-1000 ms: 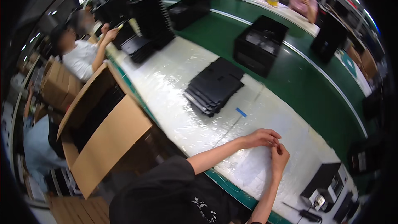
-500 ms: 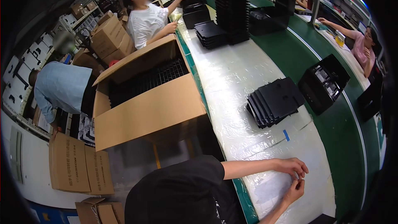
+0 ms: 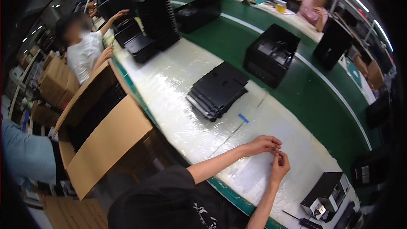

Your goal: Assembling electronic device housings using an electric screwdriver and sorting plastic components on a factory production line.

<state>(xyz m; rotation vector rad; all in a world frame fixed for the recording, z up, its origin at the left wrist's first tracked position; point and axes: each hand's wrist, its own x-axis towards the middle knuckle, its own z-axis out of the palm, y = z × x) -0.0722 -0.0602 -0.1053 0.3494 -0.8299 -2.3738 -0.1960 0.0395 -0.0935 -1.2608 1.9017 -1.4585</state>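
My left hand [image 3: 263, 145] and my right hand [image 3: 280, 168] meet fingertip to fingertip above the plastic-covered white tabletop [image 3: 254, 174]. Both have their fingers pinched together; whatever is between them is too small to make out. Beyond them on the table lies a stack of flat black panels [image 3: 220, 85], slightly fanned. A strip of blue tape [image 3: 243, 118] is stuck to the table between that stack and my hands. To the right of my right hand stands a black and silver boxy unit [image 3: 325, 195], with a black-handled screwdriver [image 3: 308, 222] lying near it.
Left of the table stands an open cardboard box [image 3: 111, 150] holding black parts. A green conveyor [image 3: 313, 101] runs along the far side, carrying a black case [image 3: 271, 55]. Taller black stacks [image 3: 157, 23] stand farther up the table, near a person in white [image 3: 87, 51].
The view has swung to the right, bringing the boxy unit and screwdriver into sight. My hands stay close together, fingertips still pinched. The stack of black panels looks unchanged.
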